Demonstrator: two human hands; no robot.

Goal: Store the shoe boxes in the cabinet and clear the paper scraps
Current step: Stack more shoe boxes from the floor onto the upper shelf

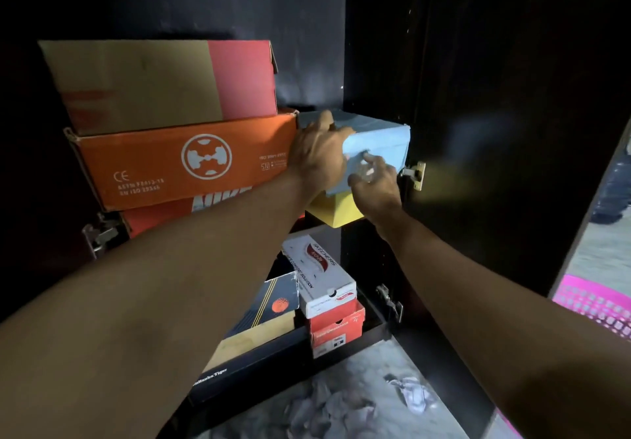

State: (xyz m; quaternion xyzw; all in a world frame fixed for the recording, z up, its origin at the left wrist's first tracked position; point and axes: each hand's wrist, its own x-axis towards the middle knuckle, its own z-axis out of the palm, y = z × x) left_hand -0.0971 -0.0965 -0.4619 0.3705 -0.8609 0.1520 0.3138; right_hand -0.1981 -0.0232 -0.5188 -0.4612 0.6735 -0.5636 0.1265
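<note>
**Currently: blue box going onto the upper shelf, both hands on it**

Both hands sit on the light blue shoe box (375, 141), which rests on top of a yellow box (336, 208) at the right end of the upper shelf of the dark cabinet (382, 45). Left hand (319, 151) wraps the box's near-left corner, fingers curled over the top edge, so clamped on it. Right hand (374, 182) is against the front face low down, fingers bent on the cardboard; looks like a press or light grip, hard to tell which through blur.

Why held so: probably one hand steers the corner while the other shoves from the front, squeezing the box into the gap between the orange box (177, 162) and the cabinet's right wall. Blue box touches the orange box's end.

Orientation: short end faces the camera, long axis likely runs front to back into the cabinet, lid up, slightly skewed. Front end overhangs the shelf edge, so not fully seated yet.

Other boxes: tan-and-red box (153, 83) stacked on the orange one, a red Nike box (160, 216) beneath. Lower shelf holds a white Skechers box (321, 278) on a red box (336, 327), next to a black box (259, 305).

Paper scraps (327, 408) lie uncollected on the floor, near a pink basket (594, 305) at right.
</note>
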